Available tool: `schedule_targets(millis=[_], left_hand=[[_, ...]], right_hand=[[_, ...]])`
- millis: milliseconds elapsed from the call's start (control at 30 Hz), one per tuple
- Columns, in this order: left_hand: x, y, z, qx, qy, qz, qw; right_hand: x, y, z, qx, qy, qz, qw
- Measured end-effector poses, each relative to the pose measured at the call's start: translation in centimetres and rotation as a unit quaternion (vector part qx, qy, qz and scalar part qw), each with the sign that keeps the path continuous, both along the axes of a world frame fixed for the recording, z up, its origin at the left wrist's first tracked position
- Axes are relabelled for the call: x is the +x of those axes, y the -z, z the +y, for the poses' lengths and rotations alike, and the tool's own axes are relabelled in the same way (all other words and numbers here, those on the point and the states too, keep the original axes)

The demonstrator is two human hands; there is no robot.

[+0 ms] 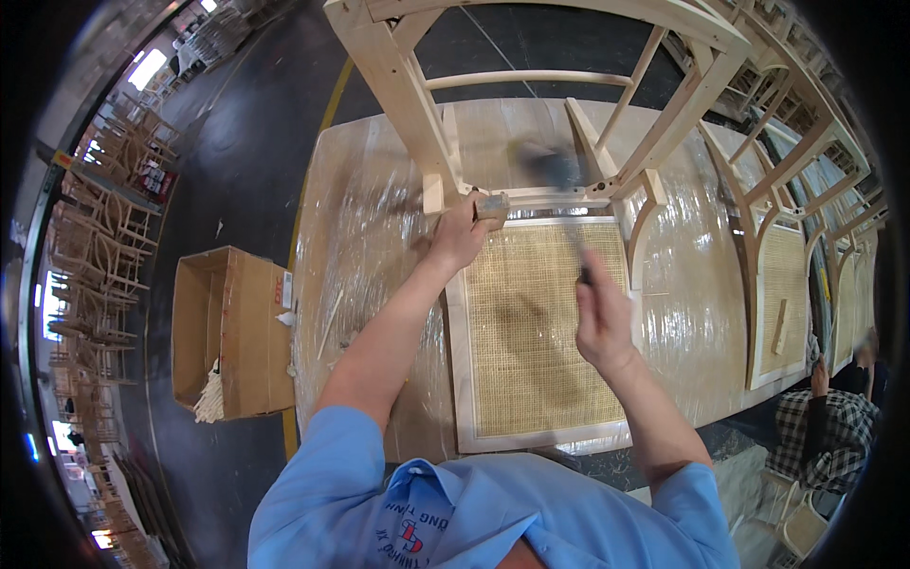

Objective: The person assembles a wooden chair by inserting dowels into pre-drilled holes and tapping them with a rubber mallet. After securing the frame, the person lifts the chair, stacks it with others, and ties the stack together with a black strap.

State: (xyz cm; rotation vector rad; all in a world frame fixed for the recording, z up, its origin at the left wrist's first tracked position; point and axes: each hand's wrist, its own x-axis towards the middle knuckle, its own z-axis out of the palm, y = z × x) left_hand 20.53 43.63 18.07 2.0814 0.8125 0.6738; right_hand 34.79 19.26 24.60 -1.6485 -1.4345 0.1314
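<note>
A pale wooden chair frame (398, 85) lies on its back on the wrapped worktable, legs pointing away from me. Its woven cane back panel (540, 332) is nearest me. My left hand (463, 232) is closed around a small worn wooden block (491, 207), which sits at the left end of the rail above the cane. In my right hand (604, 313) is a hammer (553, 171), gripped by its handle over the panel. The hammer head is smeared by motion above the rail, so whether it touches anything cannot be told.
The plastic-covered worktable (360, 228) extends to both sides. At its left stands an open cardboard box (256, 332) with wooden dowels (210, 396). Another chair frame (758, 275) lies to the right, near a person in a checked shirt (823, 431). Stacked chairs (100, 247) line the far left.
</note>
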Motion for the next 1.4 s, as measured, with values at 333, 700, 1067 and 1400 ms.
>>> schedule_targets(millis=[333, 700, 1067, 1400], left_hand=[[0.7, 1.8, 1.0, 0.015, -0.007, 0.016, 1.000], [2.5, 1.9, 1.1, -0.029, 0.012, 0.000, 1.000], [5.4, 1.7, -0.2, -0.016, 0.024, 0.009, 1.000], [7.1, 2.6, -0.6, 0.000, 0.036, -0.002, 0.999]], right_hand=[[0.0, -6.5, 0.0, 0.057, 0.015, 0.113, 0.992], [0.8, -7.4, -0.5, -0.032, 0.032, 0.133, 0.990], [2.8, -6.6, -1.7, -0.018, 0.073, 0.137, 0.988], [3.9, -6.8, -1.7, -0.035, 0.064, 0.096, 0.993]])
